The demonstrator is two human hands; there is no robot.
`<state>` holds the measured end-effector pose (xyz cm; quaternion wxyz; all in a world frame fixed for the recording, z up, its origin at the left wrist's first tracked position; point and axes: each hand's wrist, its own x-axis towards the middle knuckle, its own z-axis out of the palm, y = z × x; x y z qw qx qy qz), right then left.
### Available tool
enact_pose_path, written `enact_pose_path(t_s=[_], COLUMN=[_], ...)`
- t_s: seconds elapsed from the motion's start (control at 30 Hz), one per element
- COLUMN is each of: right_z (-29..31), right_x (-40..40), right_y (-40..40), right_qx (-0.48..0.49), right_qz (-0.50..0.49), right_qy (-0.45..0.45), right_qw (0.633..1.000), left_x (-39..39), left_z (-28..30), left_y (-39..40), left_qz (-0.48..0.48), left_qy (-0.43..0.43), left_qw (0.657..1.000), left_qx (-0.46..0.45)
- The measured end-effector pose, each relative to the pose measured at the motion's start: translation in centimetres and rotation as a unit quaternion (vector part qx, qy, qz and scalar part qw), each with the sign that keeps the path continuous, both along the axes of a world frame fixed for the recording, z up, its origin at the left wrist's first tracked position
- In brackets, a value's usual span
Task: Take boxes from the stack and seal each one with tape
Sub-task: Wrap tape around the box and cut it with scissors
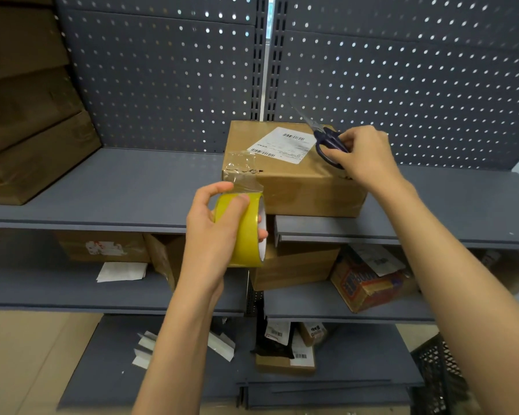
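- Midway along a grey metal shelf (132, 187), a person's left hand (213, 232) curls its fingers and thumb round a yellow roll of packing tape (246, 229), forearm reaching up from the near edge.
- A clear, crinkled strip of tape (243, 175) runs from the roll to the near left corner of a brown cardboard box (297, 181).
- The right hand (363, 154), arm stretched in from the right, grips the dark blue handles of a pair of scissors (324, 136), whose steel blades point up and to the far left.
- The box sits on the shelf, white barcode label (285, 143) on top.
- More cardboard boxes (33, 109) are stacked at far left against the perforated back panel (168, 79).
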<state>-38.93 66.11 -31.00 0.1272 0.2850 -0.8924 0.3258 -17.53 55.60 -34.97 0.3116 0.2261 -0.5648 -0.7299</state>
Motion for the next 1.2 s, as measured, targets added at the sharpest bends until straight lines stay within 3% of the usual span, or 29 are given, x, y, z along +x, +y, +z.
enact_pose_path(t_s=[0.17,0.43,0.7,1.1,1.2], right_z=[-0.6,-1.6,-4.6,-7.9,-7.7], right_x=[-1.7,-4.7,-6.6,-6.1,-5.7], right_y=[-0.7,2.3,6.7,8.0,8.1], right_qx=[0.059,0.009,0.045,0.118,0.101], right_qz=[-0.023,-0.139,-0.207,-0.189,-0.181], right_qy=[-0.001,-0.017,-0.071,-0.116,-0.084], right_qw=[0.998,0.990,0.975,0.968,0.975], left_x=[-1.1,-1.8,-3.4,-5.0,-5.1], left_z=[0.3,0.3,0.3,0.3,0.3], left_y=[1.0,1.6,2.9,4.6,4.7], left_qz=[-0.024,-0.036,-0.053,-0.079,-0.077], left_qy=[0.000,-0.008,-0.007,-0.003,-0.005], left_qw=[1.000,0.999,0.998,0.997,0.997], left_qx=[-0.011,-0.015,-0.024,-0.020,-0.018])
